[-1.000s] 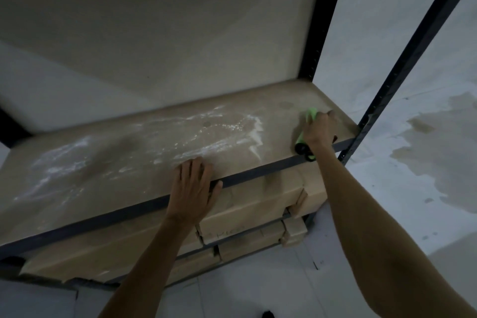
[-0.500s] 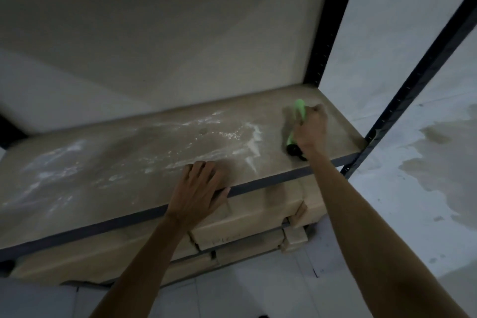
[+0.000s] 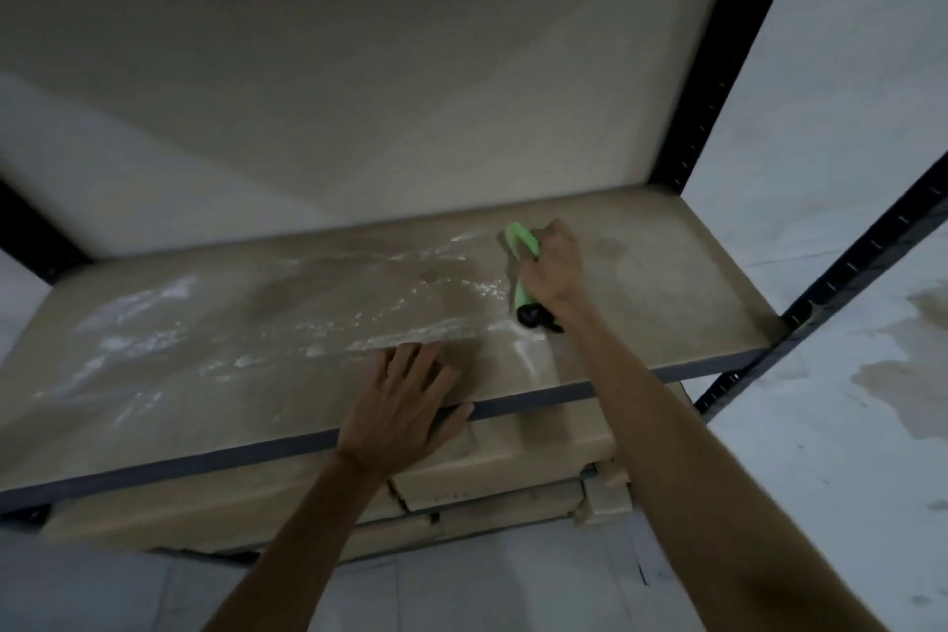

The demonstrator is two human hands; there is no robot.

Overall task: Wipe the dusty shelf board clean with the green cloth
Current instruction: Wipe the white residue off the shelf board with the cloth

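A beige shelf board (image 3: 667, 293) spans the view, with white dust smeared over its left and middle parts. My right hand (image 3: 554, 267) is closed around the green cloth (image 3: 522, 241), which is bunched into a roll with a dark end near my wrist, and presses it onto the board right of centre, at the edge of the dust. My left hand (image 3: 402, 405) lies flat with fingers spread on the board's front edge, holding nothing. The board's right end looks free of dust.
Dark metal uprights (image 3: 718, 67) frame the rack at the right, with another slanted post (image 3: 841, 282) nearer me. Beige boxes or boards (image 3: 513, 457) are stacked on the level below. The pale floor (image 3: 846, 426) to the right carries wet-looking stains.
My right hand has slid the green cloth leftward and further back, from the board's right front corner into the dusty area. My left hand has stayed on the front edge.
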